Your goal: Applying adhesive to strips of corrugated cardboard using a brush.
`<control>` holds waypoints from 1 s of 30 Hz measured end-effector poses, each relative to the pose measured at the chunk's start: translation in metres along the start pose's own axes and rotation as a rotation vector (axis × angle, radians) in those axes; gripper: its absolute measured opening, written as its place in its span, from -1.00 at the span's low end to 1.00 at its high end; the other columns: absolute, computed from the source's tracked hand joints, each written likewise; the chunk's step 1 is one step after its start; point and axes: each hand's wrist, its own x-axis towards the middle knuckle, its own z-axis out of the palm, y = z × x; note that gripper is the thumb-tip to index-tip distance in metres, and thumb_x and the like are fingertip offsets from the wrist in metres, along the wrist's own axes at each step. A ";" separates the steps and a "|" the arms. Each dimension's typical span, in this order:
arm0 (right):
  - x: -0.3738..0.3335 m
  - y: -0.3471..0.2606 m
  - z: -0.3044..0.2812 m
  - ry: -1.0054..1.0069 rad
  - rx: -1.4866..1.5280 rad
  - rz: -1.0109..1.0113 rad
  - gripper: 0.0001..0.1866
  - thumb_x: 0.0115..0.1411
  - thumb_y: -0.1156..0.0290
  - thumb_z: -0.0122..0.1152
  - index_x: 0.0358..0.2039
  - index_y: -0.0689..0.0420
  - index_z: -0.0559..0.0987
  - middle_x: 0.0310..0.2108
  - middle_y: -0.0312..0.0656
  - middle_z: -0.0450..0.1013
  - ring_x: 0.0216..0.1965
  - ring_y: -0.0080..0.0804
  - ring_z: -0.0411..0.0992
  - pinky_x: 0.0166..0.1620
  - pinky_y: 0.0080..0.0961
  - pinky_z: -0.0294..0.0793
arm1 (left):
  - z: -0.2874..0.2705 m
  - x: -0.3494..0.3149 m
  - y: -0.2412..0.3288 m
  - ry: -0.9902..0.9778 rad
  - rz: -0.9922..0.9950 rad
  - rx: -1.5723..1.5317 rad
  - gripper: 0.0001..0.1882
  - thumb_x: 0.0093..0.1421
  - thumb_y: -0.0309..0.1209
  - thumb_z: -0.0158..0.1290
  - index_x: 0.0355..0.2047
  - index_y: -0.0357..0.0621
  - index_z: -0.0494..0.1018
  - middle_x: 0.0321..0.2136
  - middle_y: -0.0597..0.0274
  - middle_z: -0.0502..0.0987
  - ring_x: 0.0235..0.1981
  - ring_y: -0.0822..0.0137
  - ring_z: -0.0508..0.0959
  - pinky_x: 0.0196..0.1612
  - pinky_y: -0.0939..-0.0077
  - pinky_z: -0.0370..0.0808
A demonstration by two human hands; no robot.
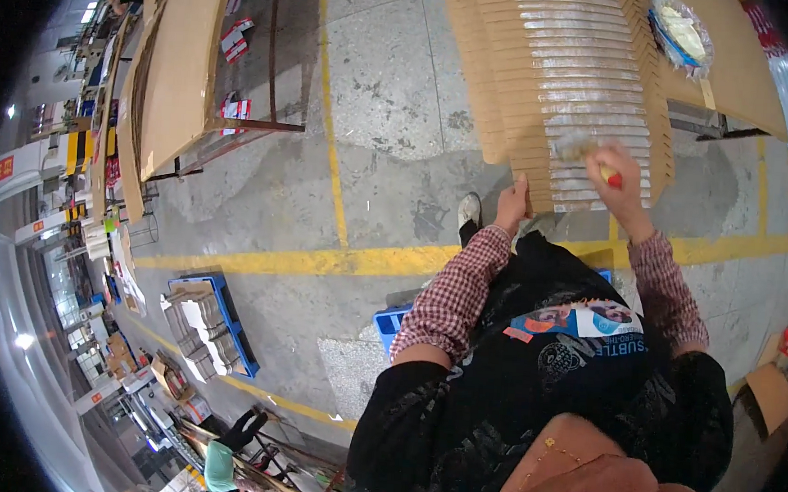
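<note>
Overlapping brown cardboard sheets [503,90] are fanned out in a long row on a table in front of me. Down their middle runs a wet, whitish band of paste [588,68]. My right hand [622,181] is closed round the red-tipped handle of a brush [577,152], whose bristles rest on the band near its close end. At the near left corner of the row, my left hand [512,204] pinches the edge of a cardboard sheet. Beyond the row's right side sits a plastic-lined blue basin [682,36] holding creamy white paste.
Left of me stands a cardboard-topped table [184,62] with metal legs. A blue pallet [237,327] carrying stacked grey-white pieces lies at the lower left. Yellow lines [321,261] cross the concrete floor. Another person [221,464] in a green top is far off at the bottom left.
</note>
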 end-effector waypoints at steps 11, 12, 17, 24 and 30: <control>-0.104 -0.033 -0.021 -0.137 -0.186 0.090 -0.95 -0.05 0.62 0.11 -0.51 0.23 0.45 -0.49 -0.11 0.40 -0.43 -0.24 0.38 -0.33 -0.49 0.36 | -0.004 -0.006 0.016 -0.225 -0.157 -0.061 -0.41 0.20 0.09 -0.22 -0.26 -0.30 0.37 -0.52 0.17 0.47 -0.63 0.39 0.45 -0.64 0.53 0.39; -0.106 -0.038 -0.023 -0.116 -0.136 0.137 -0.95 -0.05 0.63 0.11 -0.52 0.24 0.45 -0.48 -0.12 0.41 -0.43 -0.26 0.39 -0.33 -0.50 0.37 | -0.003 -0.007 0.015 -0.217 -0.142 -0.053 -0.41 0.21 0.09 -0.23 -0.26 -0.30 0.36 -0.52 0.18 0.47 -0.64 0.39 0.44 -0.65 0.54 0.38; -0.084 -0.034 -0.021 0.114 -0.219 0.210 -0.93 -0.05 0.68 0.12 -0.54 0.25 0.44 -0.46 -0.13 0.44 -0.41 -0.31 0.40 -0.29 -0.48 0.36 | 0.006 -0.017 0.022 -0.206 -0.154 -0.026 -0.42 0.21 0.09 -0.24 -0.27 -0.28 0.36 -0.53 0.21 0.47 -0.64 0.40 0.44 -0.65 0.55 0.37; -0.127 -0.039 -0.038 0.146 0.015 0.405 -0.92 -0.03 0.63 0.18 -0.54 0.23 0.45 -0.50 -0.12 0.43 -0.40 -0.30 0.40 -0.27 -0.46 0.35 | -0.007 -0.009 0.025 -0.197 -0.216 -0.018 -0.42 0.19 0.13 -0.25 -0.24 -0.21 0.36 -0.48 0.21 0.47 -0.61 0.38 0.43 -0.62 0.54 0.40; -0.134 -0.003 -0.043 0.238 -0.155 0.412 -0.94 -0.03 0.61 0.16 -0.53 0.22 0.46 -0.49 -0.24 0.42 -0.38 -0.44 0.39 -0.24 -0.55 0.34 | -0.007 -0.003 0.019 -0.238 -0.248 -0.010 -0.43 0.19 0.14 -0.24 -0.25 -0.18 0.35 -0.51 0.24 0.47 -0.57 0.36 0.47 -0.61 0.52 0.38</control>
